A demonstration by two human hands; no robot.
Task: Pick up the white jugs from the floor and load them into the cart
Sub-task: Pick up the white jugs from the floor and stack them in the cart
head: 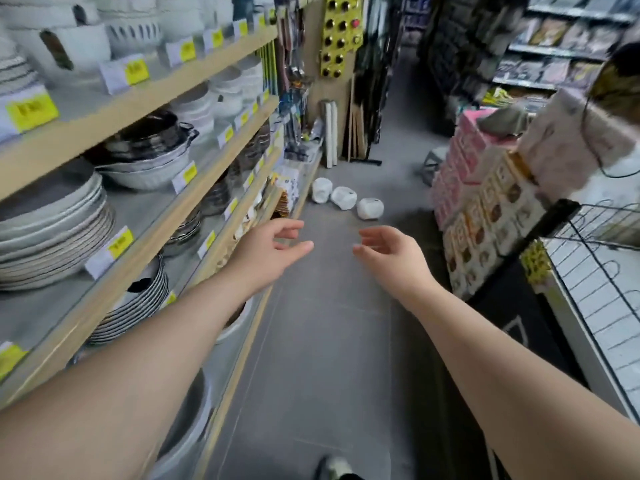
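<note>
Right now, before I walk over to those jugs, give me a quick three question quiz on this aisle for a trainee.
1. How many white jugs lie on the floor?
2. True or false: the left hand already has a jug in its grip.
3. Where do the jugs lie? A) by the foot of the dish shelves B) on the pink boxes C) in the wire basket

Key: 1. Three, in a row. 2. False; both the left and the right hand are open and empty, short of the jugs. 3. A.
</note>
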